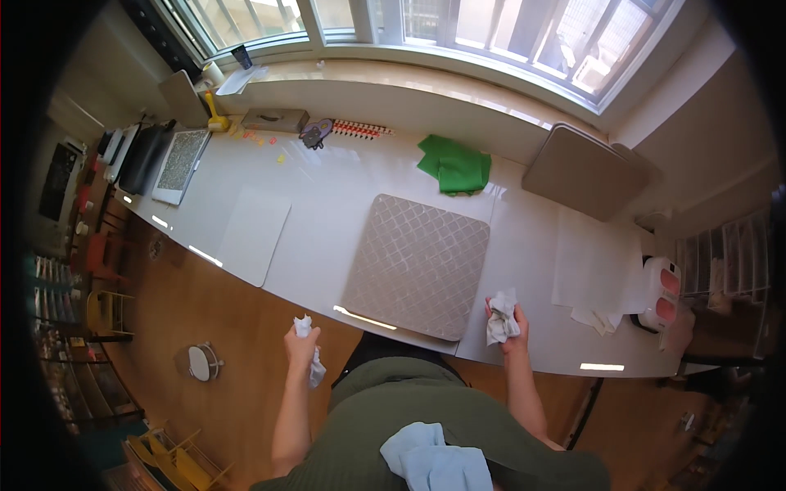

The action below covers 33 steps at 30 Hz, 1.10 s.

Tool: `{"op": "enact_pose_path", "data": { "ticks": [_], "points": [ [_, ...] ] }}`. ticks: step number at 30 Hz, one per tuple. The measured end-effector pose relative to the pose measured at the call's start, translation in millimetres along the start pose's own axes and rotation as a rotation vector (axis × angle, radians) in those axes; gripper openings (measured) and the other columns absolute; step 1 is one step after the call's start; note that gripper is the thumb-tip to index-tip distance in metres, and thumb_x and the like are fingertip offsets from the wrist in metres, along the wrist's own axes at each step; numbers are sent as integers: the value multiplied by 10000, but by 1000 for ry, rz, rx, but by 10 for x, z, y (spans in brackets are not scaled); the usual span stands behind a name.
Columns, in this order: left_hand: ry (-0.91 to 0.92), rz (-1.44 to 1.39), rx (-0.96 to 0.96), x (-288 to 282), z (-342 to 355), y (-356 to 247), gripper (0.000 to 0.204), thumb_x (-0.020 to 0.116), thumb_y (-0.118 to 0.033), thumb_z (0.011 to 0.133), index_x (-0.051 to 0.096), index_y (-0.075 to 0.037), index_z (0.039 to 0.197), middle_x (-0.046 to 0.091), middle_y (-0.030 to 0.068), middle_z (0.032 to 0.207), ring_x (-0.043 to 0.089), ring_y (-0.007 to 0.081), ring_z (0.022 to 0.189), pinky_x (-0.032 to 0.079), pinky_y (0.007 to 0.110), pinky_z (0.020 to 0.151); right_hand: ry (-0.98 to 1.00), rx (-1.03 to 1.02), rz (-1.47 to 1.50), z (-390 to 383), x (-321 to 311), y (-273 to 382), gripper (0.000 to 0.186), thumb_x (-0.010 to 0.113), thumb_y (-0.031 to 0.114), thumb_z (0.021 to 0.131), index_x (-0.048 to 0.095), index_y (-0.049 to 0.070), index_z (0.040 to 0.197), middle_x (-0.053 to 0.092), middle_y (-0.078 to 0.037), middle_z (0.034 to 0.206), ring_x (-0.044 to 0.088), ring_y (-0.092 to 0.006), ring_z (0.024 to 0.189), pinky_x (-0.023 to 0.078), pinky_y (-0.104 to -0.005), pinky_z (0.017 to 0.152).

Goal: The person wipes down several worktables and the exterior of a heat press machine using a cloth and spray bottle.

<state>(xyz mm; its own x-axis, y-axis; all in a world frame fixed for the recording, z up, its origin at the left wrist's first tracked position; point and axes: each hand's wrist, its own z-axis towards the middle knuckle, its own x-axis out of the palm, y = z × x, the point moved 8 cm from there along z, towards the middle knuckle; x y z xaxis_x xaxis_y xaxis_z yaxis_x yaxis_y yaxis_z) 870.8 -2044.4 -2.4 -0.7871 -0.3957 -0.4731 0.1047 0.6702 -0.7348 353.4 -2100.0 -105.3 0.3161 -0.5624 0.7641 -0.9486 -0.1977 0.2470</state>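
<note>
My left hand [300, 352] is closed around a crumpled white tissue [316, 372], off the table's front edge; parts of the tissue stick out above and below the fist. On the right, over the table's near edge, my right hand [517, 334] grips a crumpled whitish wipe [501, 319]. Between the two hands, a beige square pad [417, 266] with a diamond pattern lies flat on the white table [327, 221]. Neither hand touches it. A light blue cloth [442, 458] rests against the front of my dark green shirt.
Behind the pad lies a folded green cloth [457, 166]. A beige panel [581, 172] leans by the wall at right, near white sheets [594, 262] and a white-and-pink device [659, 295]. A pale board [255, 237], grey box [276, 120] and yellow tool [216, 114] are left.
</note>
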Motion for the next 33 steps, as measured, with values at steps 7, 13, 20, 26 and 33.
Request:
{"op": "enact_pose_path", "data": {
  "ticks": [7, 13, 20, 26, 33],
  "points": [
    [-60, -131, -75, -446, -353, 671, 294, 724, -59, 805, 659, -17, 1089, 640, 41, 823, 565, 111, 553, 472, 261, 449, 367, 51, -228, 490, 1597, -504, 395, 572, 127, 957, 473, 15, 1323, 606, -179, 1210, 615, -314, 1112, 526, -439, 973],
    [-142, -199, -153, -792, -105, 1009, 307, 716, -50, 804, 649, 0, 1100, 667, 63, 898, 619, 128, 638, 491, 265, 464, 343, 37, -460, 1030, 2070, -1252, 343, 596, 94, 947, 525, 50, 1280, 659, -92, 1128, 672, -217, 973, 566, -366, 851],
    [-149, -289, -249, -1181, 561, 1102, 324, 727, -57, 799, 650, -11, 1111, 667, 58, 940, 608, 128, 625, 485, 271, 454, 220, -527, -1094, 2415, 3022, -1584, 254, 601, 27, 918, 622, 32, 1171, 694, -43, 1032, 661, -143, 862, 534, -289, 746],
    [-245, -259, -385, -1754, 833, 1850, 301, 711, -36, 815, 643, -19, 1108, 670, 60, 954, 598, 136, 593, 479, 277, 442, -252, -1003, -1928, 3191, 3258, -1733, 470, 562, 107, 875, 481, -4, 1324, 483, -276, 1264, 486, -422, 1165, 414, -466, 999],
    [-231, -316, -471, -1793, 961, 2048, 210, 708, -52, 846, 660, -39, 1051, 677, 41, 868, 616, 130, 648, 472, 271, 473, 238, -935, -2214, 2860, 3470, -3041, 642, 517, 50, 872, 317, 56, 1482, 262, -247, 1547, 217, -399, 1451, 207, -499, 1181]
  ]
}}
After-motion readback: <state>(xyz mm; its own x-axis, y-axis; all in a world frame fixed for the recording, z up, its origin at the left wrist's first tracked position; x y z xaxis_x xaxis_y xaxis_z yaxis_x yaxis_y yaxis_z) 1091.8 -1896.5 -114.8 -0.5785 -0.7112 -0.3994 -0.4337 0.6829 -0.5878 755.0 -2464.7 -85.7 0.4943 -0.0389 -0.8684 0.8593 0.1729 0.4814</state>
